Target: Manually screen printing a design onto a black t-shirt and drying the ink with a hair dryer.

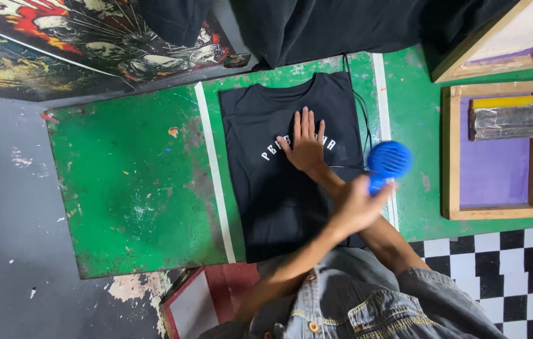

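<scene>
Black T-shirt (279,188) with white lettering lies flat; right hand (306,145) spread on it, left hand (357,206) gripping blue dryer (389,161).

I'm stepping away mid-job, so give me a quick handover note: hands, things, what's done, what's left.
Right hand: open, flat on the black T-shirt, partly covering its white lettering.
Left hand: shut on the blue dryer, at the T-shirt's right edge.
The T-shirt lies spread on the green table; a wooden screen frame sits to the right.
Done: the lettering is printed.
Left: the T-shirt is not yet off the table.
</scene>
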